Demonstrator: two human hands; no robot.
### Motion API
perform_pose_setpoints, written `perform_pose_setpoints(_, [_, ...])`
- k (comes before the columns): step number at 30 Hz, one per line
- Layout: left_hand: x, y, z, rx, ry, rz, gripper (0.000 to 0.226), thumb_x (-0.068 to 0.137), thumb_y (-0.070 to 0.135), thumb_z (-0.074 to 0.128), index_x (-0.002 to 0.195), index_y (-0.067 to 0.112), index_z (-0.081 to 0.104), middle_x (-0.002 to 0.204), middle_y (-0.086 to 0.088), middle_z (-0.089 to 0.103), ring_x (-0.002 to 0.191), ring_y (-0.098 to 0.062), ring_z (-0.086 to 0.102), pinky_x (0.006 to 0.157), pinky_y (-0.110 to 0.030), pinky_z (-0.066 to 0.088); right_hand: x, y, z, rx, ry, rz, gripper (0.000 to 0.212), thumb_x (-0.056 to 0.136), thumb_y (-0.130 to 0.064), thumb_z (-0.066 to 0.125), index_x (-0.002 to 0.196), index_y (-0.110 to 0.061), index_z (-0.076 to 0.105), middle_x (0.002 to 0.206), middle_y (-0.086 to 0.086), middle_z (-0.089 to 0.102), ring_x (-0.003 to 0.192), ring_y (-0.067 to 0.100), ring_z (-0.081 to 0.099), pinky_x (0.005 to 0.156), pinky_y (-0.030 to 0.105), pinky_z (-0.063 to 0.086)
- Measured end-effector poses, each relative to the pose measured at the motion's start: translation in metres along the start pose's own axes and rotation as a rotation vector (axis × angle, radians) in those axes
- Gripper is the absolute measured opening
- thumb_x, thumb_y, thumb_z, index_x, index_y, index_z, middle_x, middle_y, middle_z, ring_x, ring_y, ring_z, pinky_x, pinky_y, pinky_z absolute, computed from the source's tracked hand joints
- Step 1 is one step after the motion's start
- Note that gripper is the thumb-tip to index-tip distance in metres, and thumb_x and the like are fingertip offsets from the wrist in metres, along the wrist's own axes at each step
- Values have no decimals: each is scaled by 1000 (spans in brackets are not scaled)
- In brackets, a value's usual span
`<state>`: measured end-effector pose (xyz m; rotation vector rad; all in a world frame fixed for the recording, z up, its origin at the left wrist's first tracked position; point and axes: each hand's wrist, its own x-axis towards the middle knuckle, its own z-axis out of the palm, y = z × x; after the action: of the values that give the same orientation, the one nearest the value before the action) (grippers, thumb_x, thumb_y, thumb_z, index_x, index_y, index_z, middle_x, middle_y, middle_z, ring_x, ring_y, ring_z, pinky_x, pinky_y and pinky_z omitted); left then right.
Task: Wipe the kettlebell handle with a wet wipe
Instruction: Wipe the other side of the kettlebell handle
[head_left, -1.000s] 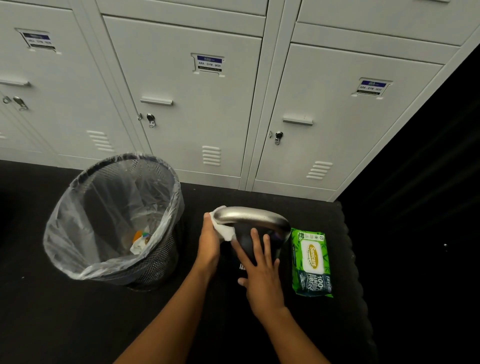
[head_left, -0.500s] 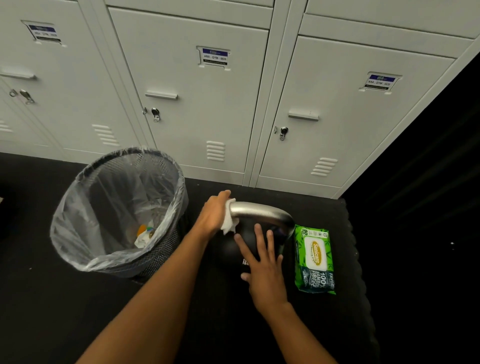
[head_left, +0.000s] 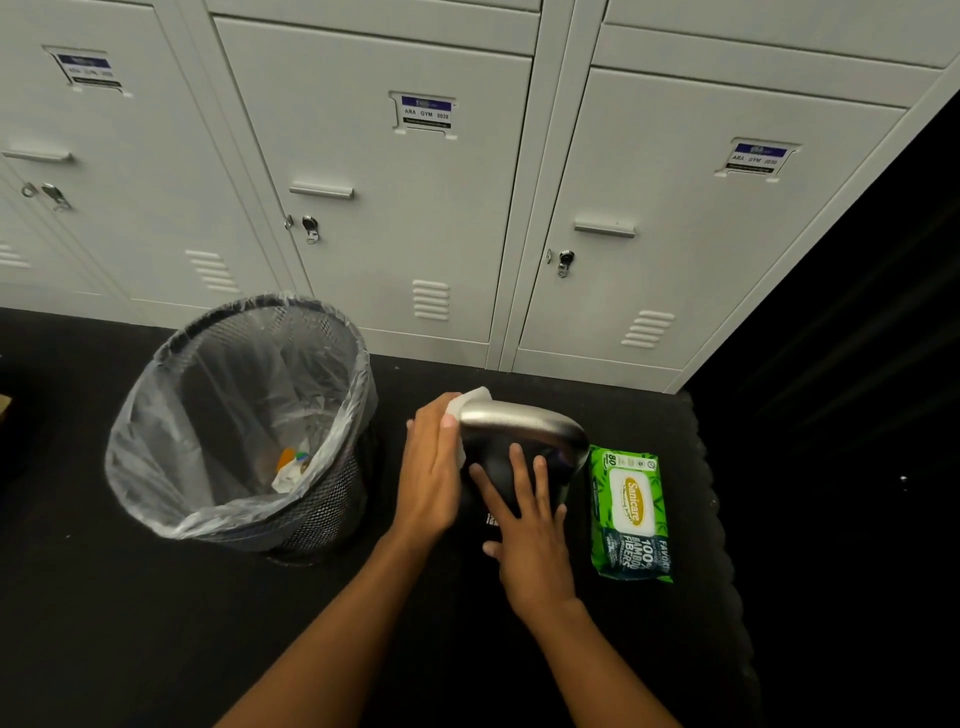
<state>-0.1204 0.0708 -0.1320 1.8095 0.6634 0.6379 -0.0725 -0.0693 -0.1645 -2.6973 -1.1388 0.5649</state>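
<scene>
A black kettlebell with a shiny steel handle stands on the dark floor mat. My left hand presses a white wet wipe against the left end of the handle, where it bends down to the ball. Only the wipe's top edge shows past my fingers. My right hand lies flat on the black ball below the handle, fingers spread, holding nothing.
A black mesh bin with a clear liner and some rubbish stands left of the kettlebell. A green wipes pack lies just to its right. Grey lockers form the wall behind. The mat's edge runs down the right side.
My left hand has slid with the wipe around the handle's left end, from the top bend down the side. The right hand stays on the ball.
</scene>
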Motion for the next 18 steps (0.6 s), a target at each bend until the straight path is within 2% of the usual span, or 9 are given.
perform_pose_setpoints(2, [8, 12, 5, 155, -75, 125, 37, 110, 32, 25, 135, 36, 53, 133, 21, 51, 135, -4, 42, 121, -53, 20, 0, 0, 0, -4, 1, -4, 110, 92, -21, 66, 140, -61, -24, 153, -11, -46, 141, 25, -42, 119, 67, 5])
perform_pose_setpoints(4, [13, 25, 11, 348, -147, 237, 44, 107, 36, 22, 133, 35, 57, 131, 16, 54, 132, -4, 41, 123, -49, 12, 0, 0, 0, -1, 11, -5, 107, 91, -22, 68, 140, -59, -20, 153, -11, -45, 142, 24, -42, 119, 67, 6])
perform_pose_setpoints(6, [16, 30, 13, 442, -162, 289, 45, 106, 40, 23, 131, 36, 60, 122, 15, 55, 121, -6, 44, 119, -40, 17, 0, 1, 1, 6, 10, -5, 103, 90, -23, 69, 144, -55, -13, 154, -11, -44, 142, 24, -42, 119, 67, 6])
perform_pose_setpoints(9, [19, 25, 7, 414, -155, 310, 38, 106, 35, 29, 130, 38, 59, 113, 16, 52, 104, -4, 42, 98, -22, 27, 0, 1, 1, 5, 19, -19, 106, 91, -22, 68, 143, -57, -16, 154, -10, -44, 141, 24, -43, 119, 67, 6])
perform_pose_setpoints(12, [24, 19, 4, 348, -133, 241, 36, 105, 38, 30, 119, 35, 63, 103, 13, 54, 94, -7, 45, 85, -19, 32, 0, 1, 1, 10, 29, -23, 109, 91, -21, 67, 143, -60, -21, 155, -10, -43, 142, 25, -42, 118, 67, 7])
perform_pose_setpoints(14, [28, 16, 4, 249, -86, 124, 34, 104, 38, 31, 100, 31, 65, 91, 9, 55, 87, -10, 50, 79, -25, 39, 0, 1, 0, 11, 25, -27, 109, 91, -21, 67, 145, -59, -20, 155, -11, -43, 142, 26, -41, 118, 67, 8])
perform_pose_setpoints(16, [33, 19, 2, 57, -54, -82, 33, 104, 32, 38, 79, 29, 59, 80, 8, 56, 78, -12, 52, 73, -32, 41, 1, 1, 2, 9, 45, -33, 110, 91, -19, 68, 146, -59, -18, 155, -11, -44, 143, 26, -40, 118, 67, 8])
perform_pose_setpoints(18, [35, 24, 0, 39, -56, -143, 33, 104, 31, 41, 73, 29, 55, 77, 7, 55, 75, -12, 50, 72, -34, 39, 1, 1, 3, 19, 47, -34, 110, 90, -18, 68, 146, -59, -17, 154, -11, -44, 143, 26, -40, 117, 67, 8])
